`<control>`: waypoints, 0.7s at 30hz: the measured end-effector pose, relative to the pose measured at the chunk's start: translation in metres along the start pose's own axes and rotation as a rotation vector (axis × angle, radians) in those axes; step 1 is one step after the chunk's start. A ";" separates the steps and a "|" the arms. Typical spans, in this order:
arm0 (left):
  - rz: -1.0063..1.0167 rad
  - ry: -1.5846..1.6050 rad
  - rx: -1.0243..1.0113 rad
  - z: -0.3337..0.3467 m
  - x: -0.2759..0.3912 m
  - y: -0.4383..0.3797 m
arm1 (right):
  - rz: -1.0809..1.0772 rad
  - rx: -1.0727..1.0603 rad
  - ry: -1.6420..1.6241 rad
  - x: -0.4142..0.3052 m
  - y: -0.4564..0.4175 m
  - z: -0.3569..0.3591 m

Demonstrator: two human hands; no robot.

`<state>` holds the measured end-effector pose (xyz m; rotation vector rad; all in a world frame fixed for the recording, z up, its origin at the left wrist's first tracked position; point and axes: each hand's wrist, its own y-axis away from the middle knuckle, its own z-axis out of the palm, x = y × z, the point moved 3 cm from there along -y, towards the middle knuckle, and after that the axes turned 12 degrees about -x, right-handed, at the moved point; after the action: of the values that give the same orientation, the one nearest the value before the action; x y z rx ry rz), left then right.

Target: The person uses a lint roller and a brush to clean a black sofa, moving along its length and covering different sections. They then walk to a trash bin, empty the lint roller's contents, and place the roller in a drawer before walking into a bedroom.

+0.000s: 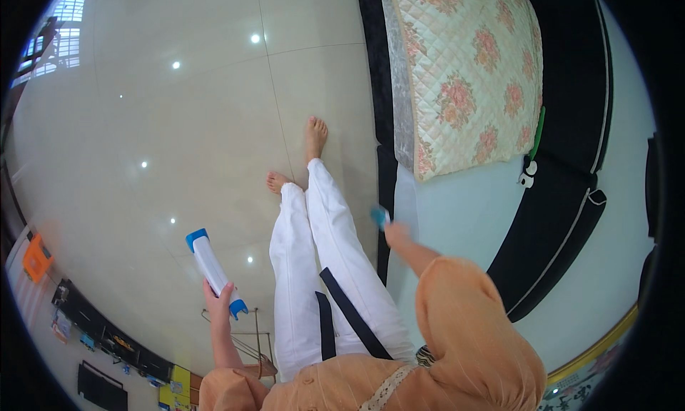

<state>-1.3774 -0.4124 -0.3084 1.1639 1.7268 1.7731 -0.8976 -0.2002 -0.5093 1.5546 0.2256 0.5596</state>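
My left hand is closed around the lower part of a long white plastic case with blue ends, held tilted above the tiled floor on the left. On the right, my right hand grips a small blue-and-white object, blurred, beside the front edge of the sofa. Its exact kind cannot be told. The two hands are far apart, on either side of my legs in white trousers.
A black sofa runs along the right, with a floral quilted cover on its seat. A green item and a small panda figure lie by the cover. Lower left are a metal rack, a black TV cabinet and an orange object.
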 end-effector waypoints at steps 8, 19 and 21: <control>0.141 -0.154 0.021 -0.008 -0.003 -0.014 | 0.129 1.063 0.259 -0.038 0.014 -0.355; 0.175 0.142 0.088 -0.033 -0.031 0.011 | -0.008 -0.091 0.180 0.008 0.065 0.012; 0.146 0.291 0.077 -0.023 -0.008 0.023 | 0.123 0.066 -0.103 0.013 0.088 0.002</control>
<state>-1.3845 -0.4367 -0.2859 1.1336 1.9304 2.0672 -0.9028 -0.2024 -0.4210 1.6644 0.0714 0.5710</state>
